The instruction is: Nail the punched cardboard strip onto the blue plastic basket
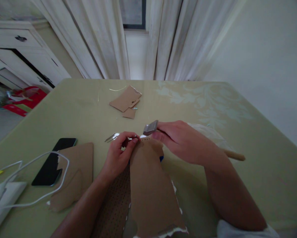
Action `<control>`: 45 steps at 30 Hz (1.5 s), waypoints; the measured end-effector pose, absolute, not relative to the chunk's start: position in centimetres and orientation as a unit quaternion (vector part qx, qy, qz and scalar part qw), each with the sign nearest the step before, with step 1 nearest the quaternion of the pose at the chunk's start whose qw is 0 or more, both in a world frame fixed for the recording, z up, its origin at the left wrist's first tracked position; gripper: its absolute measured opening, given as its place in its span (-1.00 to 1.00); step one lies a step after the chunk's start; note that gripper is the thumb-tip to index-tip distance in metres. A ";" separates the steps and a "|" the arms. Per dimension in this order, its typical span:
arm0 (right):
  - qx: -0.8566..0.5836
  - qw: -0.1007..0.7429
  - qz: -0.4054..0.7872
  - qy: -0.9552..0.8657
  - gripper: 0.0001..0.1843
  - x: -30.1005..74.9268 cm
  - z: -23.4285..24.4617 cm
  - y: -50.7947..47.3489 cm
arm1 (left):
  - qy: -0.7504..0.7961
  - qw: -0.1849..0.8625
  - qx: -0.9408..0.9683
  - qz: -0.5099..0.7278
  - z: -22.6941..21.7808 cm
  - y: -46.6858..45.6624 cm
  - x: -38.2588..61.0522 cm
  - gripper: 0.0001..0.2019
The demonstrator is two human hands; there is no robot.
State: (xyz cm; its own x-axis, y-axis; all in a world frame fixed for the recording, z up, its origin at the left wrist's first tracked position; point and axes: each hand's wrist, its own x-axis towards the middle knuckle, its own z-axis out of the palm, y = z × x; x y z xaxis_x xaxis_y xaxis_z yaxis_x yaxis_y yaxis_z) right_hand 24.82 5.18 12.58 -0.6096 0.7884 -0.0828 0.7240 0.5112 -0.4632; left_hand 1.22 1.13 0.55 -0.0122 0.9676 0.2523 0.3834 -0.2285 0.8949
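My right hand (180,140) is closed around a hammer near its grey metal head (150,128). The light wooden handle end (234,154) sticks out beyond my wrist. My left hand (120,153) pinches at the far edge of a long piece of brown cardboard (150,185); what its fingertips hold is too small to make out. A row of small holes runs along that edge. The hammer head is just above and to the right of my left fingertips. Beneath my left forearm is a brown sheet dotted with holes (117,195). Something blue (161,158) shows under the cardboard.
Thin metal prongs (110,137) lie beyond my left hand. Cardboard scraps (125,99) are further back. At left are a black phone (51,165), another cardboard piece (82,165), a white cable (66,165) and a white power strip (8,201). Clear plastic (213,134) lies behind my right arm.
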 end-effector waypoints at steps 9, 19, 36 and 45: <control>-0.439 0.206 0.234 -0.843 -0.72 24.7 12.8 4.6 | 0.516 0.266 0.675 0.455 0.5 1.1 1.1 -0.88; -0.433 0.215 0.211 -0.850 -0.74 23.9 13.4 3.7 | 0.508 0.226 0.696 0.454 1.3 1.1 1.3 -0.89; -0.457 0.165 0.176 -0.856 -0.65 23.6 13.7 2.4 | 0.506 0.195 0.714 0.444 1.6 0.7 1.2 -0.89; -0.452 0.123 0.185 -0.864 -0.65 23.3 13.0 3.2 | 0.509 0.215 0.711 0.435 1.3 0.8 0.8 -0.90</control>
State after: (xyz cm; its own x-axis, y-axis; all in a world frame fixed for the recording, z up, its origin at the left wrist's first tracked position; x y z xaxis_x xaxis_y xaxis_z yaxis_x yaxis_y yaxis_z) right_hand 23.31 3.22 13.01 -0.5618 0.8261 0.0446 0.7353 0.5233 -0.4307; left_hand 0.84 0.82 1.29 0.1037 0.9108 0.3995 0.5370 -0.3894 0.7484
